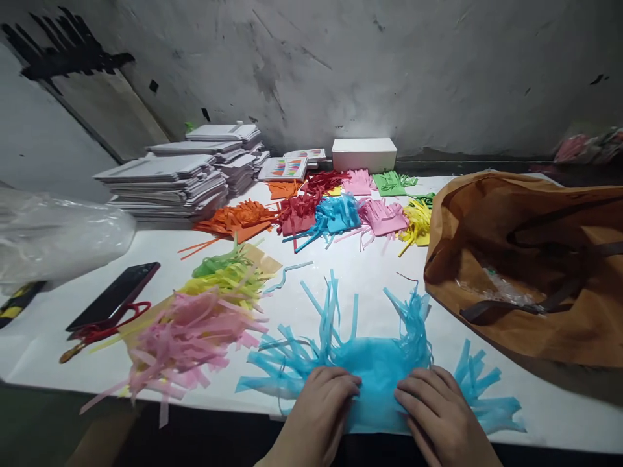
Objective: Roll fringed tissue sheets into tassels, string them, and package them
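A sheet of light blue tissue paper (377, 366) with fringe cut along its edges lies at the near edge of the white table (350, 272). My left hand (318, 408) rests on its near left part, fingers curled and pressing down. My right hand (440, 415) presses on its near right part, fingers bent together. Both hands appear to pinch or roll the sheet's near edge. Blue fringe strips stick up and out around both hands.
A pile of pink, yellow and green fringed paper (204, 324) lies to the left. More coloured fringe bundles (335, 211) sit mid-table. A brown bag (530, 259) is right. A phone (114, 295), red-handled scissors (104, 327), stacked booklets (170, 181) and a white box (364, 154) are there too.
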Available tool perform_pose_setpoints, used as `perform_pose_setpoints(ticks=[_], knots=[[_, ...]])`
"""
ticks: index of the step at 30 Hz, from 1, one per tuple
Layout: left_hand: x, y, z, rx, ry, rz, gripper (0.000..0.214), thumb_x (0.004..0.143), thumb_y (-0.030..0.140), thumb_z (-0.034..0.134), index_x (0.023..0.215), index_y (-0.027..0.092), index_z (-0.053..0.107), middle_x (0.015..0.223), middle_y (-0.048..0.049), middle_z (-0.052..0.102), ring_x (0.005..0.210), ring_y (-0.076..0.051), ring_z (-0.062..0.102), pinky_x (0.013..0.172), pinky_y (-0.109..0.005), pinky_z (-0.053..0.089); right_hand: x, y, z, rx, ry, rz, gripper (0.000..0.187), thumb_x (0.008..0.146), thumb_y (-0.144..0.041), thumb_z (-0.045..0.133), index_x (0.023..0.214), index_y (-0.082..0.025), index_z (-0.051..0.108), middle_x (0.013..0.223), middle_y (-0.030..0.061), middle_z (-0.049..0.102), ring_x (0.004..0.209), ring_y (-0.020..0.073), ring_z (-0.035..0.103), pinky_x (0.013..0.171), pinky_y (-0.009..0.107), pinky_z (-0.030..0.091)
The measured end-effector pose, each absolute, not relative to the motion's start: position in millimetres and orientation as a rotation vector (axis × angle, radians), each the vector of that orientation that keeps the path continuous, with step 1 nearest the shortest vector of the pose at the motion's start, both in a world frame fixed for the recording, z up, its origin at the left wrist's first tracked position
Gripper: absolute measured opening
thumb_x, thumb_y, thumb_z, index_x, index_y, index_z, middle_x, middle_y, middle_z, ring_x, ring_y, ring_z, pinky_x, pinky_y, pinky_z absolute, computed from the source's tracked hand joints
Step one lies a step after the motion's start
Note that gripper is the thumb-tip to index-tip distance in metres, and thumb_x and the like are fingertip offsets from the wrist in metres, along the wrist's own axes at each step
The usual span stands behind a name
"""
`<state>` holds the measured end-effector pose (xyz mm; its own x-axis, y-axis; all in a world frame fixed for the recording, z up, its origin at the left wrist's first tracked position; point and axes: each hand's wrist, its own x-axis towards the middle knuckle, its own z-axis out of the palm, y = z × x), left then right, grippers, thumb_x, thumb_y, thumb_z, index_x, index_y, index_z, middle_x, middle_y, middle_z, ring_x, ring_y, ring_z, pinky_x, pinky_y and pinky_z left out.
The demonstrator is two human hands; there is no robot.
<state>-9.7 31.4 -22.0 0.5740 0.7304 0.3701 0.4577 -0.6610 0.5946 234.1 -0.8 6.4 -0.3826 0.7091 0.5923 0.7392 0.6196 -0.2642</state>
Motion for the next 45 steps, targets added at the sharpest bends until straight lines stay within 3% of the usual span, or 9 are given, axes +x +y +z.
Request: perform_pose_setpoints(ticks=[5,11,18,21,24,30,34,37,45], knots=[[-4,34,-19,2.281,1.165,0.759,0.026,0.1,0.014,0.037,0.109,0.022,0.06,0.101,-0.0084,0.068,0.093,-0.023,0.064,0.081,-0.037,0.054,229,8,0,-1.197,-2.075,0.108,0.024,0.103,-0.019,0.043,0.092,-0.021,0.065,0.075,0.0005,0.065,0.075,0.0172,0.061,0.076,0.031,0.041],[17,59,-4,2.375,1.502,0.353,0.023,0.1,0.017,0.041,0.089,0.02,0.062,0.087,-0.0054,0.069,0.076,-0.023,0.067,0.068,-0.035,0.051,217,23,-16,-1.467,-1.886,-0.027,0.033,0.106,-0.027,0.04,0.087,-0.021,0.066,0.069,0.0002,0.064,0.066,0.0169,0.058,0.074,0.034,0.036],[32,80,12,2.374,1.675,-0.041,0.02,0.102,0.02,0.043,0.094,0.019,0.06,0.09,-0.0047,0.072,0.078,-0.022,0.073,0.059,-0.026,0.045,211,38,-27,-1.681,-1.934,-0.237,0.039,0.107,-0.032,0.036,0.079,-0.02,0.061,0.061,0.0012,0.057,0.06,0.0213,0.054,0.069,0.038,0.033],[35,81,15,2.368,1.691,-0.111,0.021,0.103,0.02,0.04,0.096,0.019,0.06,0.091,-0.0056,0.072,0.078,-0.023,0.074,0.058,-0.027,0.045,213,37,-24,-1.747,-1.907,-0.279,0.033,0.106,-0.031,0.037,0.094,-0.017,0.064,0.071,0.0056,0.063,0.068,0.0235,0.06,0.072,0.04,0.036],[38,81,15,2.377,1.695,-0.139,0.022,0.103,0.02,0.039,0.097,0.018,0.06,0.09,-0.0064,0.072,0.077,-0.024,0.074,0.057,-0.028,0.045,216,30,-17,-1.6,-1.914,-0.352,0.02,0.102,-0.023,0.046,0.104,-0.017,0.066,0.095,0.0111,0.07,0.091,0.0271,0.064,0.087,0.045,0.039],[31,84,13,2.362,1.682,-0.049,0.018,0.1,0.017,0.043,0.098,0.019,0.061,0.087,-0.0056,0.073,0.074,-0.023,0.072,0.058,-0.029,0.046,213,21,-27,-1.166,-2.098,-0.254,0.032,0.102,-0.012,0.038,0.1,-0.019,0.069,0.09,0.0052,0.073,0.091,0.0213,0.066,0.099,0.042,0.036],[5,80,20,2.556,1.626,0.522,0.018,0.093,0.013,0.055,0.108,0.02,0.061,0.1,-0.0079,0.071,0.091,-0.027,0.066,0.076,-0.039,0.048,209,26,-34,-1.159,-2.132,-0.258,0.03,0.101,-0.01,0.04,0.097,-0.017,0.069,0.085,0.0051,0.072,0.085,0.0203,0.065,0.097,0.042,0.037],[0,67,23,2.776,1.294,0.818,0.018,0.094,0.018,0.058,0.112,0.021,0.061,0.106,-0.0072,0.069,0.098,-0.027,0.061,0.09,-0.044,0.041,209,26,-27,-1.167,-2.089,-0.215,0.026,0.1,-0.01,0.043,0.094,-0.018,0.068,0.081,0.0034,0.071,0.08,0.0183,0.064,0.096,0.042,0.037],[14,51,-10,2.845,1.03,0.672,0.009,0.096,0.017,0.056,0.091,0.021,0.062,0.086,-0.001,0.066,0.084,-0.02,0.056,0.093,-0.041,0.034,213,16,-17,-1.067,-2.096,-0.169,0.025,0.101,-0.017,0.044,0.1,-0.016,0.069,0.087,0.0058,0.073,0.084,0.0203,0.065,0.096,0.04,0.036]])
